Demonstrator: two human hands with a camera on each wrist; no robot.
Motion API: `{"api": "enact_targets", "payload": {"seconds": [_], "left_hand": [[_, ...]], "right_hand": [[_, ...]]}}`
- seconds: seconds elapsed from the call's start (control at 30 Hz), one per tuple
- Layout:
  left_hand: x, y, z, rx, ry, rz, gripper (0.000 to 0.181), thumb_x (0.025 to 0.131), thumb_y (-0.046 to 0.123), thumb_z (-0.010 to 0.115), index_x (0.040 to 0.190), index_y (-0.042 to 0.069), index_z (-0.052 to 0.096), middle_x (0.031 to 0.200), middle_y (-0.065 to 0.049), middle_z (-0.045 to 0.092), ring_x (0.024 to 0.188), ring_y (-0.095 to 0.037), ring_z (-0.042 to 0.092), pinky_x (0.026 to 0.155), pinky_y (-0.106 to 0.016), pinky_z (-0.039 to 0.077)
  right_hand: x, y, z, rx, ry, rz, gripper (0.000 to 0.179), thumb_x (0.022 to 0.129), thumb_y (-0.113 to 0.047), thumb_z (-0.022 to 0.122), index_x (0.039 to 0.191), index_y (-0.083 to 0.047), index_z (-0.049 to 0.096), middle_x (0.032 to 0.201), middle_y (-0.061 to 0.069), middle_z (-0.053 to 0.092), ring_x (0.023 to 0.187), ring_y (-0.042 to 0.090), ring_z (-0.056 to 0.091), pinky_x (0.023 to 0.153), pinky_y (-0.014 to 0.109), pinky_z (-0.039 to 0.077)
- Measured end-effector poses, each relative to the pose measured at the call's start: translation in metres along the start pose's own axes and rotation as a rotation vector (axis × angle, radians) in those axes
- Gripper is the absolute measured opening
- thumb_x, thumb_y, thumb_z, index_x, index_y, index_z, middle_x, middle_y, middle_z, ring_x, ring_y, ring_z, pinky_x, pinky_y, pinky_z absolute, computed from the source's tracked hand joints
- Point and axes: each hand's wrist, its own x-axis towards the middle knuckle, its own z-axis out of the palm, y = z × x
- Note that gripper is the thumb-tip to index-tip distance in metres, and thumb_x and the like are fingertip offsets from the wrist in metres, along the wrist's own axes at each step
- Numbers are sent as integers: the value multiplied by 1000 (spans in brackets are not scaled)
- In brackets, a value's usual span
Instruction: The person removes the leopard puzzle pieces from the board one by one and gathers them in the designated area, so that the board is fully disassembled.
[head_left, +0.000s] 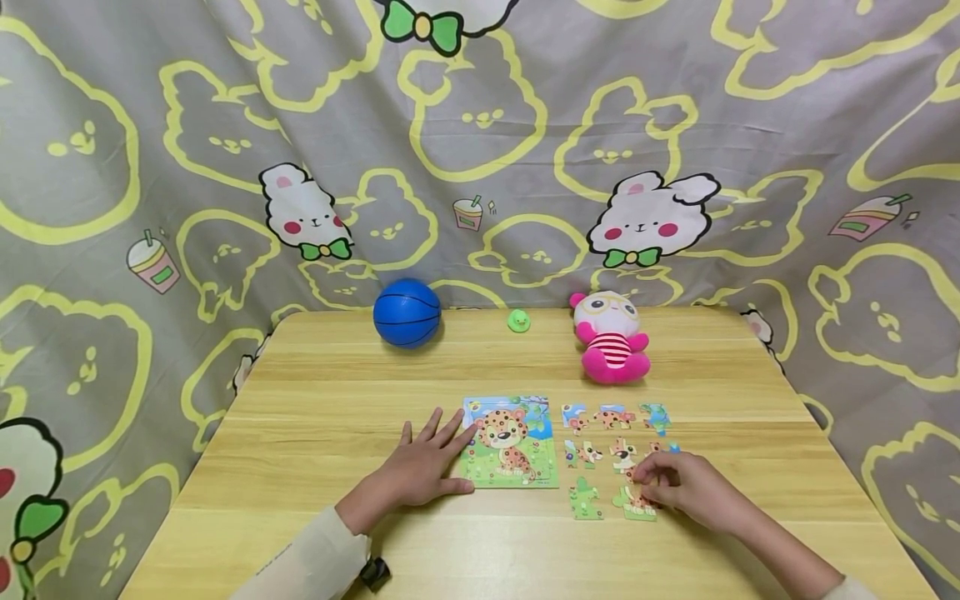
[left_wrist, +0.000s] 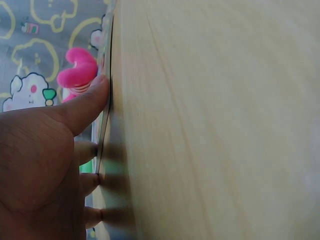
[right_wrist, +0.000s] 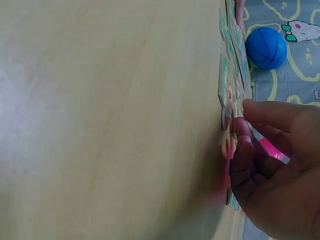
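A square leopard picture board (head_left: 512,442) lies flat on the table. My left hand (head_left: 426,462) rests at its left side, fingers spread, fingertips on the board's left edge and thumb at the lower left corner. Right of the board lie several loose jigsaw pieces in rough rows, among them a green piece (head_left: 587,502) and a blue-green piece (head_left: 656,417). Over the lower right pieces, my right hand (head_left: 693,487) pinches a spotted jigsaw piece (head_left: 637,493) between thumb and index finger. The other fingers (right_wrist: 242,162) are curled in. Part of the pieces is hidden beneath this hand.
Along the table's back stand a blue basketball (head_left: 407,314), a small green duck (head_left: 518,321) and a pink plush toy (head_left: 613,342). A grey patterned curtain (head_left: 480,150) hangs behind the wooden table (head_left: 315,467) and down both sides.
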Motion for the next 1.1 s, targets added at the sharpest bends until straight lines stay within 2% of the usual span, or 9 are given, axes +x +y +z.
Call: {"api": "enact_targets", "payload": {"seconds": [0.43,0.77,0.97,1.1], "left_hand": [[0,1,-1,1,-4,0,89,96,67,57,167,29,20,174,-5,9,158,-42,4,113,-80,13],[0,0,-1,0,-4,-1,89,96,66,57,167,30,19,174,-4,9,158,-43,4,113,-80,13],[0,1,-1,3,-1,0,88,96,65,57,167,29,19,174,-5,9,158,-43,5,113,-80,14],[0,1,-1,4,-1,-1,88,96,65,58,167,29,20,174,-5,10,158,-43,6,113,-80,14]], "right_hand": [[12,-8,4,-11,-11,-21,9,93,-17,78,100,-13,74,87,-2,63,76,6,53,64,23,47],[36,-18,16,-10,-31,-45,11,92,-16,79,102,-15,74,92,-3,67,77,8,56,67,23,49],[50,-25,26,-46,-40,-63,10,92,-16,79,101,-16,74,90,-5,65,77,9,56,67,23,49],[60,-32,33,-30,-58,-80,10,92,-16,78,102,-17,74,89,-5,65,77,11,56,67,23,49]]}}
